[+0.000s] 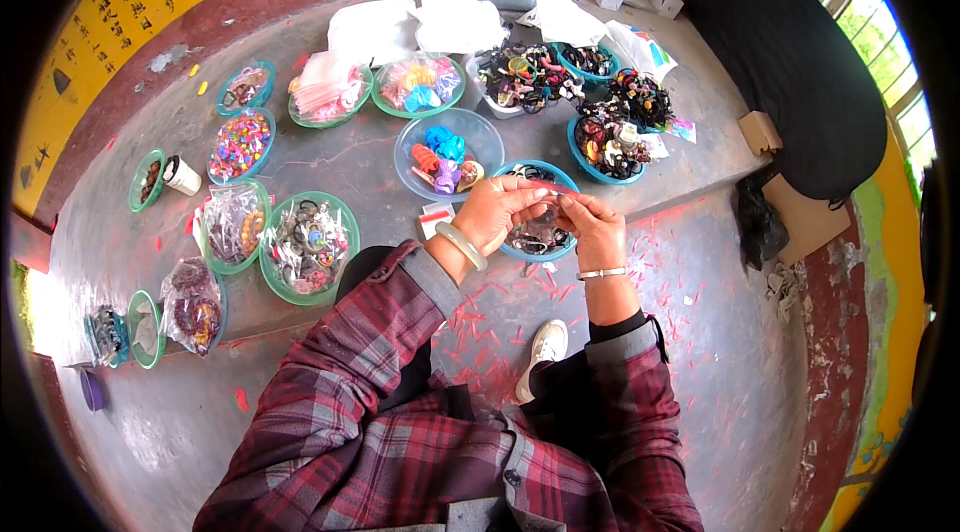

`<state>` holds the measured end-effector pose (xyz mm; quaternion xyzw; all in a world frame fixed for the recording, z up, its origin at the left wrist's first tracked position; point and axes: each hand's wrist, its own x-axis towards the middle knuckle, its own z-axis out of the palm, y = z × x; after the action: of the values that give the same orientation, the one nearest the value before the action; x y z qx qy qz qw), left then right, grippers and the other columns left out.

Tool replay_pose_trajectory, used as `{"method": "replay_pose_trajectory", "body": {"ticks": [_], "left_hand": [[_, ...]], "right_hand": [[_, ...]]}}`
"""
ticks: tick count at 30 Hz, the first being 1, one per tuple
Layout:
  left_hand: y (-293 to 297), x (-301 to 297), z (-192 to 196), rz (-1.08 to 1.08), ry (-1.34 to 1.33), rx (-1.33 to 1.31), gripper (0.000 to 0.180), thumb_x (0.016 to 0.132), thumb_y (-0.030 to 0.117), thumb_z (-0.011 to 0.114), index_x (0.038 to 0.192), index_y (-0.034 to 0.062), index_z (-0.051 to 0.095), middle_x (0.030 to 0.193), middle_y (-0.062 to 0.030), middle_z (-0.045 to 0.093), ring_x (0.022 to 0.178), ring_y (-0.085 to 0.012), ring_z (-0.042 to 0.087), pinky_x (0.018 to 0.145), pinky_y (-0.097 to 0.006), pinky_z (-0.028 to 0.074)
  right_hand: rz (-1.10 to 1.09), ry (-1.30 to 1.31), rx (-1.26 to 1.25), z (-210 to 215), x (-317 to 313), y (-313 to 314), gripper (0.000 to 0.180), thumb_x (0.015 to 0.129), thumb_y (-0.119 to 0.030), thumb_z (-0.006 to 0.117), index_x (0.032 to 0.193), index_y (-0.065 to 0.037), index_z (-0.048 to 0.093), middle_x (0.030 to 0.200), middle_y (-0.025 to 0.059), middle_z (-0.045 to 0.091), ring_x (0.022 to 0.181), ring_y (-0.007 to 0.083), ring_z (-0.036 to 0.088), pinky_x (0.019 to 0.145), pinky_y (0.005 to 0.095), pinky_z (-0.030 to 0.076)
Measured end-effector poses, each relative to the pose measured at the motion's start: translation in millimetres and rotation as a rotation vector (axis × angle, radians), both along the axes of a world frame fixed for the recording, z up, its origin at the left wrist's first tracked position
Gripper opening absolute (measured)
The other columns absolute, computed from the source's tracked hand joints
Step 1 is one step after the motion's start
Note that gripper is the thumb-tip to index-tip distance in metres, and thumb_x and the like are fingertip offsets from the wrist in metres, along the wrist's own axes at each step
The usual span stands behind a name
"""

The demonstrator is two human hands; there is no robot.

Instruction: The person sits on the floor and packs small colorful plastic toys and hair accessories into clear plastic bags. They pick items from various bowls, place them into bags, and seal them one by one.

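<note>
My left hand, with a pale bangle at its wrist, pinches one end of a thin red strip. At the other end, the fingers of my right hand are closed on it too, and a small white bit shows between the fingertips. Both hands are raised over a blue basin of dark bands, partly hiding it. Just beyond stands a clear bluish bowl with orange, blue and purple fabric hair ties. A small red and white box lies beside my left wrist.
Basins of dark hair ties, colourful beads and bagged pieces spread across the grey ledge. A white cup stands at the left. Red scraps litter the floor around my shoe. A black oval object leans at the right.
</note>
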<state>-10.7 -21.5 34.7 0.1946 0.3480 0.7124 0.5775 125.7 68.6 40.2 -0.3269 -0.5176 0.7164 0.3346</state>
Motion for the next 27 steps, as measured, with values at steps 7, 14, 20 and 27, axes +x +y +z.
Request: {"method": "replay_pose_trajectory", "body": {"ticks": [7, 14, 20, 27], "left_hand": [[-21, 12, -1, 0.016, -0.049, 0.044, 0.015, 0.084, 0.007, 0.052, 0.093, -0.0039, 0.058, 0.095, -0.0127, 0.060, 0.085, -0.0159, 0.059, 0.077, -0.024, 0.049], [-24, 18, 12, 0.010, -0.019, 0.046, 0.017, 0.084, 0.007, 0.052, 0.095, -0.0052, 0.056, 0.096, -0.0130, 0.059, 0.089, -0.0167, 0.058, 0.079, -0.025, 0.049], [-14, 19, 11, -0.055, -0.091, 0.101, 0.016, 0.085, 0.003, 0.047, 0.098, -0.0056, 0.051, 0.102, -0.0145, 0.056, 0.093, -0.0175, 0.057, 0.085, -0.027, 0.046], [-8, 18, -7, -0.035, -0.149, 0.112, 0.017, 0.087, 0.006, 0.045, 0.097, -0.0056, 0.052, 0.101, -0.0157, 0.057, 0.093, -0.0180, 0.056, 0.085, -0.027, 0.046]], "right_hand": [[-0.008, 0.128, -0.089, 3, 10, -29, 0.009, 0.079, -0.005, 0.060, 0.085, 0.001, 0.062, 0.077, 0.0069, 0.062, 0.065, 0.0124, 0.059, 0.061, 0.0220, 0.049], [0.014, 0.149, -0.062, 4, 18, -31, 0.009, 0.079, -0.006, 0.059, 0.085, 0.000, 0.062, 0.079, 0.0063, 0.062, 0.066, 0.0127, 0.059, 0.061, 0.0237, 0.049], [-0.031, 0.189, -0.036, 0, 21, -19, 0.009, 0.079, -0.005, 0.060, 0.086, 0.001, 0.061, 0.079, 0.0068, 0.062, 0.067, 0.0137, 0.060, 0.060, 0.0248, 0.051], [-0.038, 0.154, -0.108, -5, 19, -14, 0.011, 0.083, -0.011, 0.056, 0.084, 0.000, 0.059, 0.076, 0.0066, 0.061, 0.064, 0.0134, 0.058, 0.058, 0.0243, 0.049]]}}
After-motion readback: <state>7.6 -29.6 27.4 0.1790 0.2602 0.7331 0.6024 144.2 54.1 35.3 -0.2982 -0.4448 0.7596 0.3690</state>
